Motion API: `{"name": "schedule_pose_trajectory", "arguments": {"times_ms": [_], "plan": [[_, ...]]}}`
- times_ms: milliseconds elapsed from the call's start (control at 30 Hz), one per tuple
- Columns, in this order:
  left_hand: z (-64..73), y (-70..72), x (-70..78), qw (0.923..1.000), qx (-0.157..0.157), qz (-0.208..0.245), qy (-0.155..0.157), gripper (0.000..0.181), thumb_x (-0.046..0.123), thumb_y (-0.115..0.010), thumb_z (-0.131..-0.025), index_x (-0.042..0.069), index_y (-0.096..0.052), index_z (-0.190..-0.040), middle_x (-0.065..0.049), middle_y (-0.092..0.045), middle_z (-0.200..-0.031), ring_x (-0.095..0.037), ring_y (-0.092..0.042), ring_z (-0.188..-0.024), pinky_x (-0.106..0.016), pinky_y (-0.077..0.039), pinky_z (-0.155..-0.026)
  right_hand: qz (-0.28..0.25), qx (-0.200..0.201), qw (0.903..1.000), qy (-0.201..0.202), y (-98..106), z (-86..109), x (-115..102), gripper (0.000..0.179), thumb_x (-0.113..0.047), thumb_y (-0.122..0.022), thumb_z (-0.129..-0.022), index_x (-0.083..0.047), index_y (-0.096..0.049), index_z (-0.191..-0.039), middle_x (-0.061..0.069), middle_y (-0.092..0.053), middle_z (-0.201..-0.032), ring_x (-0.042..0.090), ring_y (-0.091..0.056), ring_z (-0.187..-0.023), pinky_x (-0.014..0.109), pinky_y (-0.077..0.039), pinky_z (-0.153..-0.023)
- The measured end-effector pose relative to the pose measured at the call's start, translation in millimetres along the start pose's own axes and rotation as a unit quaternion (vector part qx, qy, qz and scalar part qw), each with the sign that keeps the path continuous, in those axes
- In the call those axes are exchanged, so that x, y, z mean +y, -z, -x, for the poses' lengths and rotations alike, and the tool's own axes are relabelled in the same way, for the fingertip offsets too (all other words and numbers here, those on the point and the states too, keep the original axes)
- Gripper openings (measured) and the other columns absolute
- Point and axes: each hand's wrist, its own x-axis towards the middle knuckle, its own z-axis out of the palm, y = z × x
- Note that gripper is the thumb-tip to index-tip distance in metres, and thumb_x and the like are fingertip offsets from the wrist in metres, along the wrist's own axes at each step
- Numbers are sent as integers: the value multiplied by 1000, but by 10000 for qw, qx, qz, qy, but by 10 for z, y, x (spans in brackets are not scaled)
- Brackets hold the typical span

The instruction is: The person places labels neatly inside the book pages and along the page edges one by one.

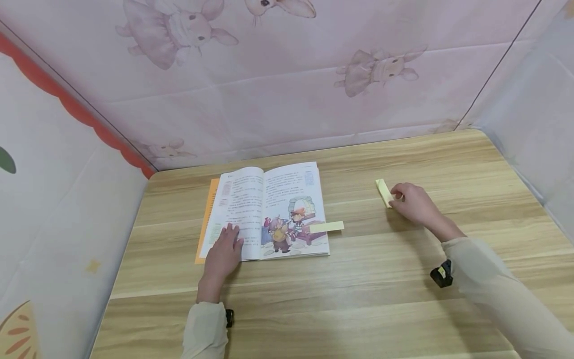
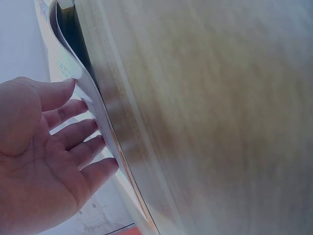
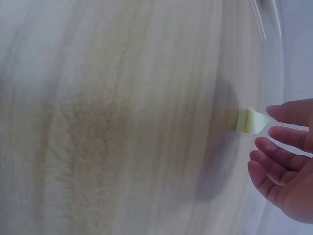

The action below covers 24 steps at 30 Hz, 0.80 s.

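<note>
An open book (image 1: 289, 189) with printed pages and a cartoon picture lies on the table, an orange cover edge showing at its left. My left hand (image 1: 222, 252) rests on the lower left page, fingers extended; the left wrist view shows the same hand (image 2: 54, 152) against the curved page. A pale yellow sticky note strip (image 1: 327, 227) sticks out past the right page's edge. Right of the book lies a narrow yellow sticky note pad (image 1: 384, 193). My right hand (image 1: 414, 204) pinches its near end; in the right wrist view, a raised sheet (image 3: 259, 122) reaches between thumb and forefinger.
The wood-grain table (image 1: 287, 304) meets a pink rabbit-print wall covering (image 1: 278, 109) at the back. Pale side panels (image 1: 529, 109) stand at left and right. Dark wrist cameras (image 1: 441, 274) are strapped at both sleeves.
</note>
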Motion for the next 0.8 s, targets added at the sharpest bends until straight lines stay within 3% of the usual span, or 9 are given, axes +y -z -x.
{"name": "schedule_pose_trajectory", "arguments": {"times_ms": [433,800], "plan": [[4,3,7,10000,9,60,1,48,23,-37,-98,1,-31,-141,-16,-18,-149,-33,-13,-136,-53,-19,-106,-21,-38,9999,-138,-85,-12,87,26,-6,-64,-80,13,-57,-96,26,-56,-88,38,-55,-80,49,-47,-69],[-1,-9,1,10000,2,64,67,48,23,-37,-98,1,-30,-141,-16,-17,-149,-33,-12,-137,-54,-18,-106,65,15,10000,-31,-126,-27,113,24,-6,-65,-79,13,-59,-93,22,-56,-83,33,-53,-76,47,-44,-67]]}}
